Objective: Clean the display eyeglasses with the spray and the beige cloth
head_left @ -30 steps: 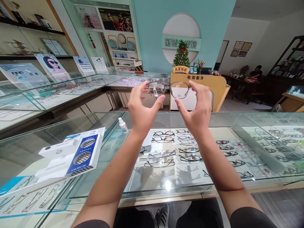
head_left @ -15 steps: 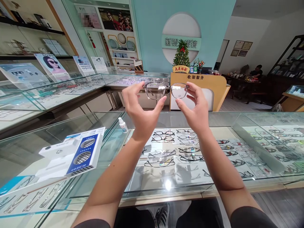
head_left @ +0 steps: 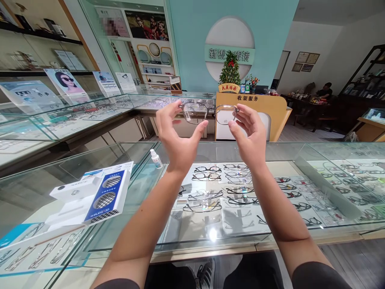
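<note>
A pair of eyeglasses point(head_left: 211, 109) with a thin dark frame and clear lenses is held up at arm's length above the glass counter point(head_left: 207, 237). My left hand point(head_left: 177, 138) grips its left end, fingers at the outer corner and thumb raised near the lower rim of the left lens. At the other end, my right hand point(head_left: 250, 136) pinches the right corner, its thumb by the right lens. Both temples are hard to make out behind the lenses. Below, several rows of eyeglasses point(head_left: 207, 176) lie inside the counter.
A small white spray bottle point(head_left: 156, 159) stands on the glass left of my forearm. Nearer left lies a blue and white display box point(head_left: 106, 192). Beyond are another glass showcase point(head_left: 99, 105) and a yellow cashier desk point(head_left: 278, 116). A person point(head_left: 325, 93) sits far right.
The eyeglasses have tilted slightly and shifted a little up and left. My right thumb has moved right along the lens's lower edge; my left hand has shifted only slightly.
</note>
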Action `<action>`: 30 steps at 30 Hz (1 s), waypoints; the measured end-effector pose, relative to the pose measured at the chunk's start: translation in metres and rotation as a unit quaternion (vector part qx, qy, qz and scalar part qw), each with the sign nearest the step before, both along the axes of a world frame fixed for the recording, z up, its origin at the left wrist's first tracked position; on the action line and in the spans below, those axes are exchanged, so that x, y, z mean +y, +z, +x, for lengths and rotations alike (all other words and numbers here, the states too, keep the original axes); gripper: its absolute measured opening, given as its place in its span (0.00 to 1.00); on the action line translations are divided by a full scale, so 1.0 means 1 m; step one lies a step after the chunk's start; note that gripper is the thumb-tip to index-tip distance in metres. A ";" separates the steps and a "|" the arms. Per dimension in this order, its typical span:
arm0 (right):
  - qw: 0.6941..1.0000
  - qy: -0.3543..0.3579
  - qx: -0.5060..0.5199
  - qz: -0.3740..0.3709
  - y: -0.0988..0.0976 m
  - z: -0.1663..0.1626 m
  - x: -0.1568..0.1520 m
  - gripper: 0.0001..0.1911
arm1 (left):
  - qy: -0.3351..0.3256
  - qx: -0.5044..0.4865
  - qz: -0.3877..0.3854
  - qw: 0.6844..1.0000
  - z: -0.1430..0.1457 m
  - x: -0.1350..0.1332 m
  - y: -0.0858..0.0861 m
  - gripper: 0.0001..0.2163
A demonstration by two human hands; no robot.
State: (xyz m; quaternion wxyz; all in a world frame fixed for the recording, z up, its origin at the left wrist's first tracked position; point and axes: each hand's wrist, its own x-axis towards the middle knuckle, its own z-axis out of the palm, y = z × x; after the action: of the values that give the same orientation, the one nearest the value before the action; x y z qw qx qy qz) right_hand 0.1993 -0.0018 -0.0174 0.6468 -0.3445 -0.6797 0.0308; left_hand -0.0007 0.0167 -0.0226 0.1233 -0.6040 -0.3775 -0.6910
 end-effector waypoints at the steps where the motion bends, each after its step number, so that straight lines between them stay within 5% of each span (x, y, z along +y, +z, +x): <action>1: 1.000 -0.004 0.012 0.018 0.001 -0.001 -0.001 0.26 | -0.020 -0.002 -0.009 1.000 -0.001 0.004 0.001 0.34; 5: 0.997 -0.025 0.043 0.066 0.005 -0.005 -0.006 0.22 | -0.087 -0.010 -0.027 0.996 -0.001 0.014 0.003 0.36; 10: 0.995 -0.040 0.065 0.063 0.007 -0.007 -0.013 0.20 | -0.093 0.009 -0.050 0.994 0.001 0.013 0.005 0.38; 22: 0.967 0.160 0.201 0.010 0.010 -0.008 -0.014 0.14 | -0.253 -0.026 0.028 0.967 -0.007 0.039 -0.011 0.39; 30: 0.968 0.159 0.192 -0.006 0.012 -0.003 -0.017 0.10 | -0.238 0.000 0.012 0.971 -0.008 0.036 -0.009 0.38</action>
State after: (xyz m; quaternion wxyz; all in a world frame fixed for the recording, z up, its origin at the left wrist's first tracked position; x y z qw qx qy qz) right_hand 0.1967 -0.0185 -0.0050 0.7500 -0.2234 -0.5887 0.2024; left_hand -0.0086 0.0526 -0.0318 -0.0373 -0.6749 -0.2148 -0.7050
